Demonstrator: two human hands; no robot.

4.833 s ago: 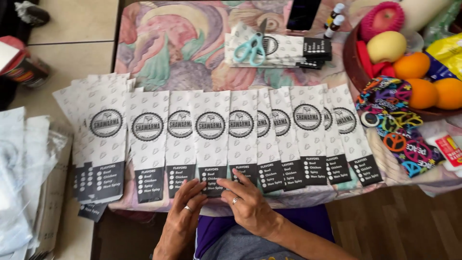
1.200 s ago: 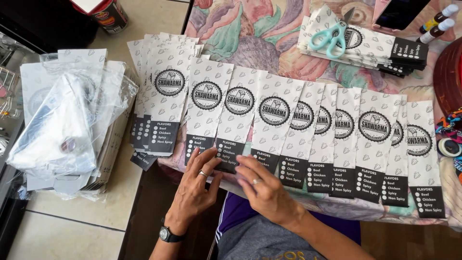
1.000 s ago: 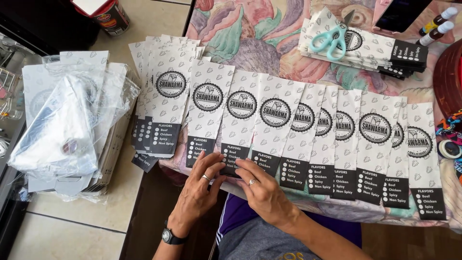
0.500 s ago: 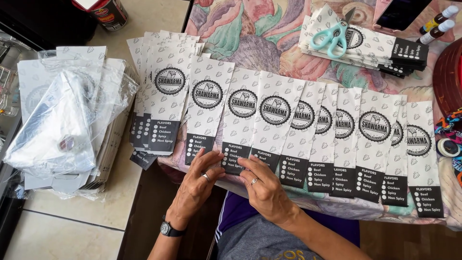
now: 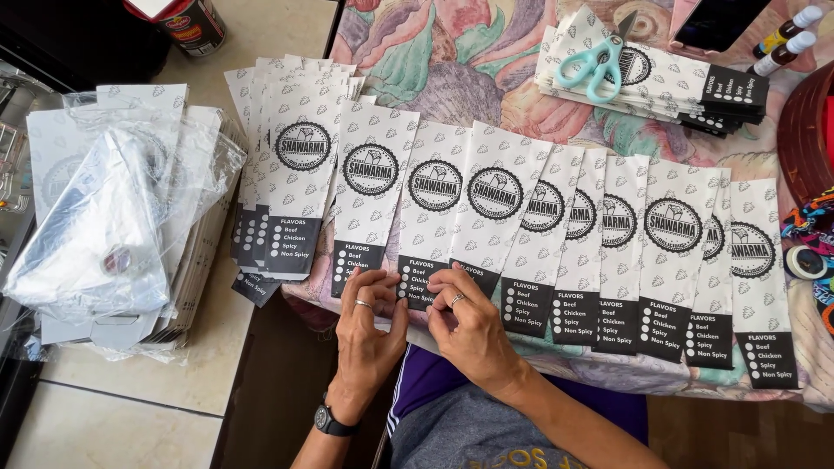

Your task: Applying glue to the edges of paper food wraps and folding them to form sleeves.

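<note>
White paper bags point(image 5: 608, 226) with a round black emblem and a black bottom panel lie overlapping in a row along the table's near edge. My left hand point(image 5: 367, 320) and my right hand point(image 5: 472, 328) meet at the black bottom panel of one bag point(image 5: 432, 187) towards the left of the row. The fingertips of both hands pinch its lower edge. Each hand wears a ring, and a dark watch sits on my left wrist.
A fanned pile of the same bags point(image 5: 291, 143) lies at the row's left end. Teal scissors point(image 5: 595, 62) rest on another bag stack point(image 5: 678, 78) at the back. Plastic-wrapped packs point(image 5: 113, 217) sit on the left counter. At far right are a dark red bowl point(image 5: 804, 130), a phone point(image 5: 717, 19) and small bottles point(image 5: 782, 35).
Since the oldest frame my hands have moved left along the row, and the view followed. Over the last second both hands stayed at this bag's bottom panel, fingers shifting slightly.
</note>
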